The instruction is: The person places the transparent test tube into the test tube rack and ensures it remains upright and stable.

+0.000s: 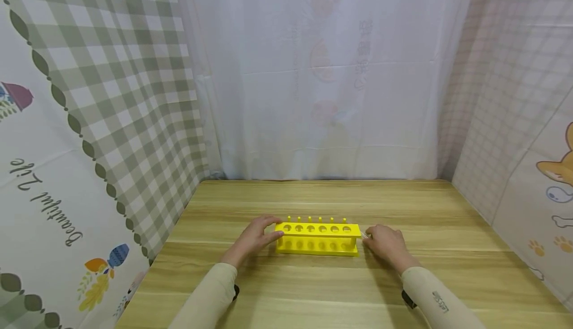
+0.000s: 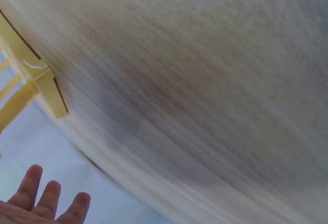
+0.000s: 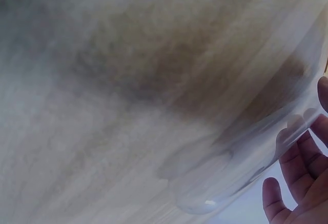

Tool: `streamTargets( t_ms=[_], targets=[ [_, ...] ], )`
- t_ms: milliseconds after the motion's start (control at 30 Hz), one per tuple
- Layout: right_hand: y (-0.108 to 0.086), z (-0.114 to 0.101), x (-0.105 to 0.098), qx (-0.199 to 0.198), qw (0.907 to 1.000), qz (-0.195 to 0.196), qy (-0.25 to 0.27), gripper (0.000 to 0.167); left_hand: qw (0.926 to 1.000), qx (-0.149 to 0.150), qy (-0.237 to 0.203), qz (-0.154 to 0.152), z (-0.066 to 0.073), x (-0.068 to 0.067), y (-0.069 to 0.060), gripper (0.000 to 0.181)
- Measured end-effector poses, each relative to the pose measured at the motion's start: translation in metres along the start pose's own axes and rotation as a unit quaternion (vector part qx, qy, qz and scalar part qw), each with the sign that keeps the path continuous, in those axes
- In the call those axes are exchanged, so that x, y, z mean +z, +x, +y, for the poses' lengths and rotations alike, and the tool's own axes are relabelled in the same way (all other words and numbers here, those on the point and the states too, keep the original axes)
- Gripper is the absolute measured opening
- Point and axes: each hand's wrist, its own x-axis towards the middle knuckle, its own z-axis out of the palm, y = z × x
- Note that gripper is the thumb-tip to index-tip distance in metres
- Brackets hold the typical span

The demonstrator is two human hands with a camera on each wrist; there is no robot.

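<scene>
A yellow test tube rack [image 1: 318,230] stands upright on the table, with a row of round holes along its top and pegs behind. My left hand [image 1: 254,239] holds its left end, thumb at the front and index finger behind; the rack's corner [image 2: 38,73] shows in the left wrist view, where the other fingers [image 2: 48,198] are spread. Beside the right end, my right hand [image 1: 386,243] holds a clear glass test tube [image 1: 363,235] between thumb and fingers. Its rounded end [image 3: 200,203] shows in the right wrist view, low over the table.
The wood-grain table [image 1: 313,289] reaches back to a white curtain [image 1: 322,95]. A green checked cloth [image 1: 147,85] hangs along the left side, and a printed cloth [image 1: 515,145] along the right.
</scene>
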Motion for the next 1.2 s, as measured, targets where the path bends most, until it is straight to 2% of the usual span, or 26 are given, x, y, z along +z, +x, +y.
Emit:
streamTargets(
  t_ms=[333,667,1200],
  targets=[
    [0.000,-0.001,-0.002,0.003,1.0000,-0.007,-0.001,0.024,0.9997,-0.022,-0.008,-0.003,0.003,0.000,-0.001,0.041],
    [0.002,0.003,-0.003,0.018,0.9995,-0.010,0.024,0.022,0.9997,-0.016,-0.018,0.000,0.001,0.000,-0.001,0.042],
    [0.001,-0.004,-0.013,0.018,0.9902,0.070,0.119,0.034,0.9994,-0.023,-0.028,-0.001,0.003,0.000,-0.001,0.042]
  ],
)
